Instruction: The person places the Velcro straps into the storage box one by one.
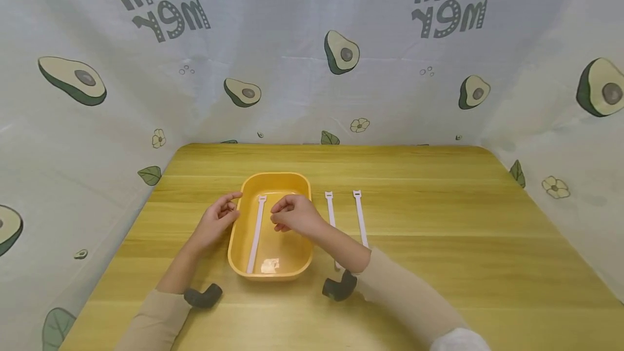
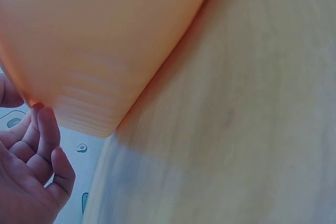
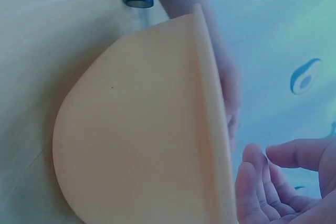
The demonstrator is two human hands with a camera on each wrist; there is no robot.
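Observation:
A deep yellow plastic tray (image 1: 238, 272) stands on the table. One pale cable tie strap (image 1: 255, 235), with a slotted head, lies lengthwise inside it, near the left wall. My left hand (image 1: 218, 220) holds the tray's left rim between thumb and index finger, the other fingers loosely bent; the left wrist view has its fingers (image 2: 48, 129) at the rim. Over the tray hovers my right hand (image 1: 298, 215), loosely curled. In the right wrist view, its thumb and fingertips stand close together with nothing visible between them.
Right of the tray lie two more pale straps, a nearer one (image 1: 330, 207) and a farther one (image 1: 361, 218), both partly hidden by my right forearm. A dark wrist camera (image 1: 340, 286) sits by each sleeve. Behind the wooden table (image 1: 463, 221) hangs an avocado-print curtain (image 1: 292, 118).

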